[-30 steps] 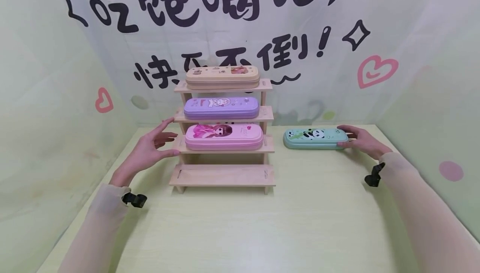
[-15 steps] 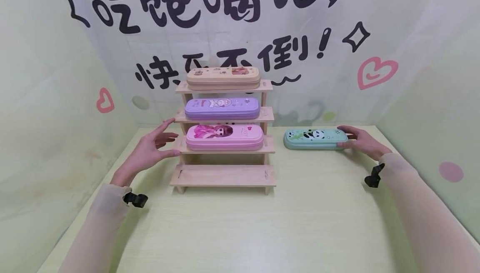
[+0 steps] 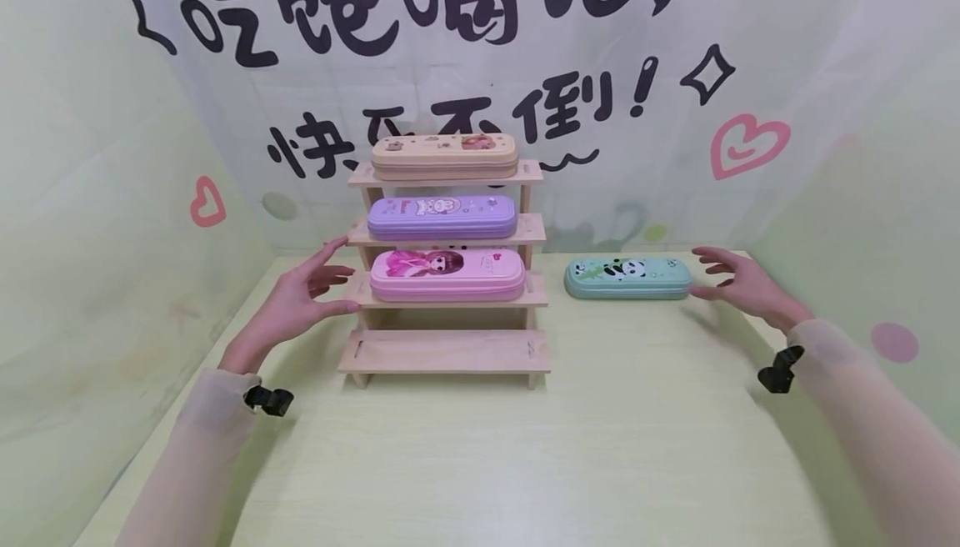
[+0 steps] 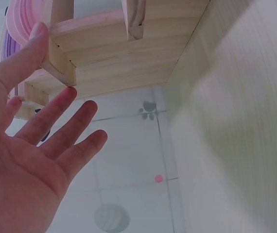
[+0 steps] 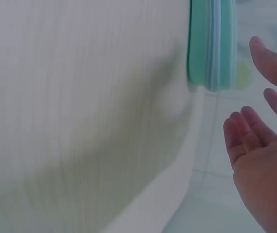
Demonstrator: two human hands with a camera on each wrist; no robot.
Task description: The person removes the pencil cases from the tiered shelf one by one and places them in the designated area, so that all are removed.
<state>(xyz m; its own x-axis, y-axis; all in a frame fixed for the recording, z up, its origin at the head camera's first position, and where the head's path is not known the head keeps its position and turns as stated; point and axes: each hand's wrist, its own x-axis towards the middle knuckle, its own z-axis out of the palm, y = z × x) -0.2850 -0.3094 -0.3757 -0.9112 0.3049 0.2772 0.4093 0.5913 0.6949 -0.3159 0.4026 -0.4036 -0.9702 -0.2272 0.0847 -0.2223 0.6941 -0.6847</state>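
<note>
A wooden tiered rack (image 3: pixel 450 353) stands left of centre in the head view. On its upper three tiers lie a cream pencil case (image 3: pixel 427 163), a purple pencil case (image 3: pixel 405 218) and a pink pencil case (image 3: pixel 487 280) with a doll print. My left hand (image 3: pixel 292 305) is at the rack's left side, thumb and index fingertips right at the ends of two tiers, fingers spread. To the right, a mint green pencil case (image 3: pixel 592 284) with pandas lies on the table. Just off its right end is my right hand (image 3: pixel 753 288), fingers apart and holding nothing; the right wrist view shows a gap between hand and case (image 5: pixel 211 48).
The pale wood table (image 3: pixel 480 455) reaches back to a printed cloth wall (image 3: pixel 600 188) with black lettering. Side walls (image 3: pixel 112 238) close in at left and right. The rack's lowest tier bears no case.
My right hand has let go of the green pencil case's right end and drawn back slightly to the right. The left hand stays in place.
</note>
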